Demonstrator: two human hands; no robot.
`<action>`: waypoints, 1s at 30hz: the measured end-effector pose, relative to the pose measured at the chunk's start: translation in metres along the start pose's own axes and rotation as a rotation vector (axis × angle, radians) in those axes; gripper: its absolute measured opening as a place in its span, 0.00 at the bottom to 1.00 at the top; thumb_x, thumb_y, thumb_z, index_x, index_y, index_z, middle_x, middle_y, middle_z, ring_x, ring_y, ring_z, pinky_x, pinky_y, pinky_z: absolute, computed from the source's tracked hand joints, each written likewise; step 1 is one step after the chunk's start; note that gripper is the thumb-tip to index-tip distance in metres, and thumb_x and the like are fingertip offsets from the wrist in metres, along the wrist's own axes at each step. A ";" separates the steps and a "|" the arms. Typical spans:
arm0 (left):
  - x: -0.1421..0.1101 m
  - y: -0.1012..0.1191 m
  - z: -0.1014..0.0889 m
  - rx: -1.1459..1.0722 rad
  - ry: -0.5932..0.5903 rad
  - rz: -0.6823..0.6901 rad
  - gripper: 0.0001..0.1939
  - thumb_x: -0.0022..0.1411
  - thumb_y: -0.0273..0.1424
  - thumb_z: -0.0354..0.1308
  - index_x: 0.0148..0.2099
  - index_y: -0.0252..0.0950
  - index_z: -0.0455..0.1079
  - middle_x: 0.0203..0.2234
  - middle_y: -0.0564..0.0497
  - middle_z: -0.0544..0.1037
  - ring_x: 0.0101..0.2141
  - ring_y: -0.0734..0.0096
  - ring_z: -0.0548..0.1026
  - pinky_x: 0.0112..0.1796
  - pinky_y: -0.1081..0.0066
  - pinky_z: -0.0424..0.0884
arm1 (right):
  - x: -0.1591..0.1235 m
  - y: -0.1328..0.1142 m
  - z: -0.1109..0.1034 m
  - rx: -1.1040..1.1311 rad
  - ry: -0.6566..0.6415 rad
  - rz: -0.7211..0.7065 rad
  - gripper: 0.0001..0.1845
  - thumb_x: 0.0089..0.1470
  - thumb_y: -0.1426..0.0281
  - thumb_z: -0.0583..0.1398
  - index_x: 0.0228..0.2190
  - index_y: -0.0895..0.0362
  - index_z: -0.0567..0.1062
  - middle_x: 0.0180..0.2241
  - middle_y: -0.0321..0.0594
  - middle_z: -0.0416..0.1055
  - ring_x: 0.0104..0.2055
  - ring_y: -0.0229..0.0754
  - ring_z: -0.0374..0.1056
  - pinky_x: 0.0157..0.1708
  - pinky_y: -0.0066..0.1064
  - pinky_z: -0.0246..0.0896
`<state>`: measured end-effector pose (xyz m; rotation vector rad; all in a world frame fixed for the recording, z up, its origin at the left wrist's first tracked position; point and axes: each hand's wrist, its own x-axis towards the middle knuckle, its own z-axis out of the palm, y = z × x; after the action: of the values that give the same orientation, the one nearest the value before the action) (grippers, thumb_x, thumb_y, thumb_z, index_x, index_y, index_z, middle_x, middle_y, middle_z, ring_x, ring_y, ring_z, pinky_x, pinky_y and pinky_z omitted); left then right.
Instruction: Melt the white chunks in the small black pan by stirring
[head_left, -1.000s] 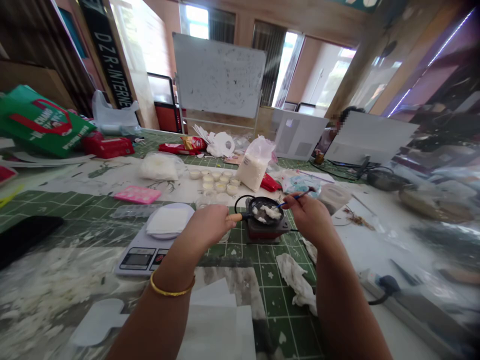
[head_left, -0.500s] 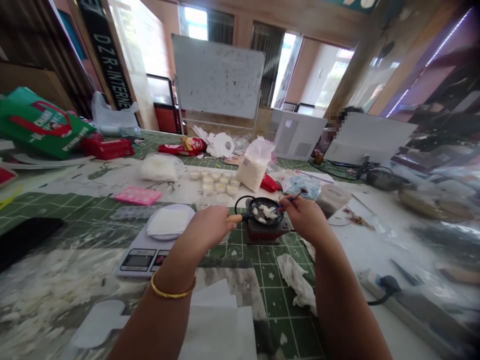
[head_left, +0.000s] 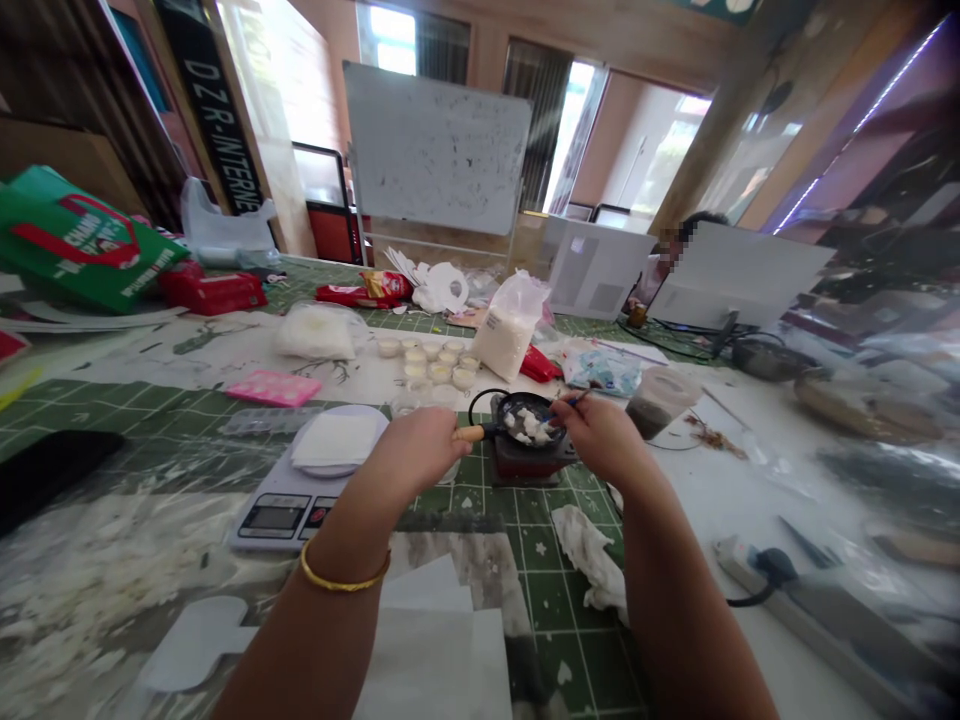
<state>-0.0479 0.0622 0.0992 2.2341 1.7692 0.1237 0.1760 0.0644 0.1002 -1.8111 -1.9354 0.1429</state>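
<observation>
My left hand [head_left: 421, 450] is closed round the wooden handle [head_left: 470, 433] of a small black frying pan [head_left: 513, 402]. The pan rests on a small dark red hot plate [head_left: 529, 468]. White lumps [head_left: 531, 428] lie in the pan. In my right hand [head_left: 600, 430] is a thin stick-like tool with a blue shaft [head_left: 576, 398]; its lower end reaches toward the lumps, though my fingers partly hide it. Left of the pan stands a kitchen scale [head_left: 274, 515] with a stack of white sheets [head_left: 336, 440] on it.
Behind the pan are several small cups [head_left: 417, 370] and a bag of white granules [head_left: 510, 325]. A plastic tub [head_left: 664, 400] stands right of my right hand. A crumpled tissue [head_left: 589, 555] and a power strip [head_left: 795, 600] lie nearer. A person sits behind a monitor [head_left: 742, 275].
My right hand has shifted slightly left and toward the pan with the tool. The white lumps sit a little differently. My left hand keeps hold of the handle.
</observation>
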 end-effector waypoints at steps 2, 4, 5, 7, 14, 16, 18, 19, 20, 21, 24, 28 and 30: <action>0.000 0.000 0.000 0.002 0.003 0.002 0.13 0.55 0.40 0.47 0.31 0.37 0.66 0.27 0.47 0.75 0.28 0.64 0.72 0.24 0.72 0.56 | -0.001 -0.001 0.000 0.004 -0.008 -0.004 0.17 0.55 0.63 0.49 0.27 0.55 0.75 0.29 0.40 0.75 0.33 0.42 0.68 0.33 0.29 0.54; 0.000 0.000 0.001 0.003 0.001 0.006 0.14 0.55 0.41 0.47 0.31 0.37 0.66 0.27 0.48 0.75 0.28 0.65 0.72 0.24 0.72 0.56 | -0.002 -0.002 0.000 0.041 0.049 -0.010 0.17 0.55 0.62 0.49 0.28 0.55 0.75 0.31 0.39 0.75 0.35 0.41 0.68 0.34 0.28 0.54; 0.001 0.000 0.001 0.006 -0.002 0.007 0.14 0.55 0.41 0.47 0.31 0.37 0.66 0.27 0.48 0.75 0.28 0.65 0.72 0.24 0.72 0.56 | -0.002 -0.003 0.000 0.057 0.071 -0.016 0.18 0.55 0.62 0.49 0.29 0.54 0.75 0.31 0.38 0.75 0.35 0.41 0.68 0.34 0.28 0.54; 0.001 0.000 0.001 0.016 -0.004 0.002 0.14 0.55 0.41 0.47 0.31 0.37 0.66 0.28 0.47 0.75 0.28 0.65 0.72 0.24 0.72 0.56 | -0.003 -0.004 0.000 0.053 0.059 -0.026 0.18 0.55 0.62 0.49 0.28 0.54 0.75 0.30 0.38 0.75 0.34 0.40 0.69 0.33 0.28 0.54; 0.001 0.000 0.001 0.002 -0.006 0.008 0.14 0.56 0.41 0.47 0.31 0.36 0.66 0.28 0.48 0.75 0.27 0.66 0.72 0.24 0.72 0.56 | -0.003 -0.004 0.000 0.021 0.060 -0.029 0.17 0.55 0.62 0.49 0.29 0.54 0.75 0.30 0.38 0.75 0.34 0.41 0.69 0.33 0.28 0.54; 0.002 0.000 0.002 0.007 -0.007 0.004 0.14 0.55 0.41 0.48 0.31 0.36 0.66 0.28 0.48 0.75 0.28 0.66 0.72 0.23 0.72 0.56 | -0.002 -0.003 0.000 -0.026 0.074 -0.027 0.18 0.55 0.62 0.49 0.29 0.55 0.75 0.30 0.40 0.75 0.35 0.41 0.69 0.33 0.29 0.54; 0.002 0.000 0.002 0.013 -0.003 0.004 0.13 0.55 0.40 0.48 0.31 0.36 0.67 0.28 0.48 0.75 0.28 0.66 0.72 0.24 0.72 0.56 | -0.002 -0.003 0.000 -0.068 0.021 -0.022 0.18 0.55 0.63 0.49 0.28 0.57 0.75 0.29 0.41 0.75 0.33 0.41 0.69 0.32 0.29 0.54; 0.002 0.000 0.002 0.016 0.000 0.007 0.13 0.55 0.40 0.48 0.31 0.36 0.67 0.28 0.48 0.75 0.28 0.66 0.72 0.24 0.72 0.56 | -0.002 -0.003 -0.001 -0.070 0.001 -0.015 0.18 0.55 0.63 0.49 0.27 0.57 0.75 0.29 0.41 0.75 0.32 0.41 0.68 0.32 0.29 0.53; 0.002 0.000 0.002 0.018 0.003 0.010 0.13 0.55 0.39 0.48 0.31 0.36 0.67 0.28 0.48 0.75 0.28 0.66 0.72 0.24 0.72 0.56 | -0.002 -0.003 -0.002 -0.057 0.004 -0.008 0.18 0.55 0.63 0.49 0.27 0.56 0.75 0.29 0.41 0.75 0.32 0.41 0.68 0.32 0.29 0.53; 0.002 0.000 0.001 0.021 0.003 0.011 0.13 0.55 0.39 0.48 0.31 0.36 0.67 0.27 0.48 0.75 0.28 0.67 0.72 0.23 0.72 0.56 | -0.003 -0.003 -0.003 -0.032 0.031 -0.006 0.17 0.55 0.63 0.49 0.28 0.56 0.75 0.29 0.40 0.75 0.33 0.41 0.68 0.32 0.29 0.54; 0.001 0.000 0.002 0.028 0.003 0.019 0.12 0.55 0.39 0.47 0.30 0.37 0.67 0.27 0.48 0.74 0.26 0.67 0.71 0.22 0.72 0.55 | -0.007 -0.006 -0.005 0.071 0.088 -0.031 0.17 0.55 0.62 0.49 0.29 0.54 0.75 0.30 0.37 0.75 0.35 0.40 0.68 0.33 0.28 0.54; 0.001 0.000 0.002 0.030 0.014 0.026 0.13 0.55 0.40 0.47 0.29 0.37 0.67 0.27 0.48 0.75 0.27 0.67 0.71 0.23 0.72 0.55 | -0.010 -0.013 -0.003 0.101 -0.062 -0.068 0.17 0.55 0.63 0.50 0.26 0.54 0.75 0.27 0.37 0.75 0.31 0.39 0.68 0.31 0.28 0.54; 0.001 0.000 0.002 0.025 0.009 0.021 0.13 0.55 0.40 0.47 0.30 0.37 0.67 0.27 0.48 0.75 0.27 0.67 0.71 0.23 0.72 0.56 | -0.011 -0.016 -0.002 0.095 -0.044 -0.062 0.16 0.54 0.64 0.50 0.26 0.55 0.75 0.28 0.37 0.75 0.32 0.39 0.68 0.32 0.28 0.54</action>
<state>-0.0470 0.0627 0.0975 2.2740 1.7617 0.1165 0.1624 0.0514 0.1052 -1.6985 -1.9781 0.2524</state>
